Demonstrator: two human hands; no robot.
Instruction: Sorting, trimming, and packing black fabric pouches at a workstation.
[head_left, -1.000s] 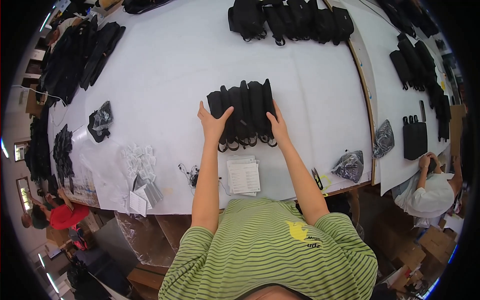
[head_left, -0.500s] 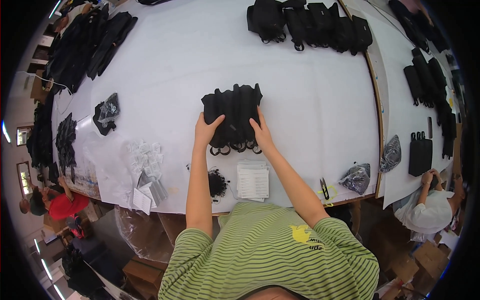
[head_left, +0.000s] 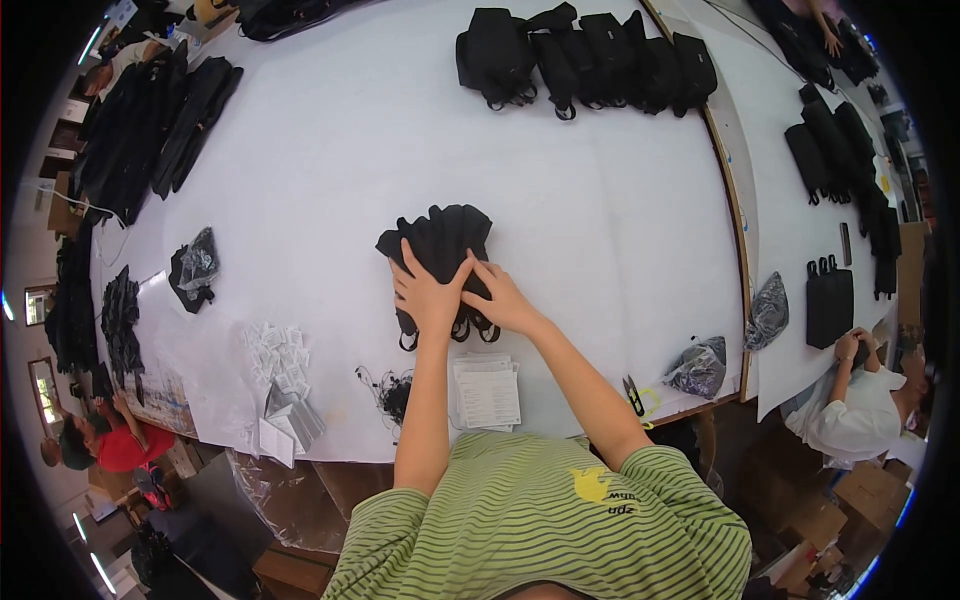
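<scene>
A stack of black fabric bags (head_left: 440,232) stands in the middle of the white table, fanned out at its far side. Small loops stick out at its near side. My left hand (head_left: 430,298) spans the stack, thumb to the right and fingers to the left, squeezing it narrower. At the stack's right side, my right hand (head_left: 505,300) grips it, its fingertips close to my left thumb. Just below lies a pile of printed white cards (head_left: 488,392). Beside my left forearm is a tangle of thin black cords (head_left: 393,396).
White tags (head_left: 277,355) and folded leaflets lie on the left. Black-handled snips (head_left: 633,394) and a clear bag of dark items (head_left: 698,368) lie near the right front edge. Black bags (head_left: 590,65) stand in a row far right. Co-workers sit at both sides.
Both hands have come closer together, and the left now reaches over the stack. The stack is squeezed narrower and fanned at its far end. The whole view has shifted slightly.
</scene>
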